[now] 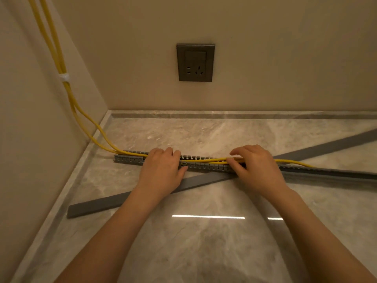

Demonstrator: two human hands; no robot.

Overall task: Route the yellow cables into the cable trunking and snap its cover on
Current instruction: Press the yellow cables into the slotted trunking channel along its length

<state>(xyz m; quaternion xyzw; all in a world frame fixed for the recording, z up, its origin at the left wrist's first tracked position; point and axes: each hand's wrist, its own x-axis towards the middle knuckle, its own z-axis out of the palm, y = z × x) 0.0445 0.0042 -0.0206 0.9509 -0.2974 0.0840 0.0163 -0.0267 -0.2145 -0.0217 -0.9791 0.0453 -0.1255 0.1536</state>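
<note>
2 round yellow cables (88, 121), bound by a white cable tie (64, 77), are led down the left wall and into the left end of the grey slotted cable trunking (129, 159), whose comb-like walls are laid straight across the glossy, veined marble surface (204, 252). The trunking is gripped by the left hand (161, 170), with fingers curled over its far wall and the thumb set against the near one. The cables are pinched between thumb and fingertips of the right hand (257, 168), just above the channel. The flat, smooth grey cover (122, 201) is laid diagonally, crossed beneath the trunking. Open marble is left nearer the person. A dark wall socket (195, 62) is mounted on the beige back wall.
</note>
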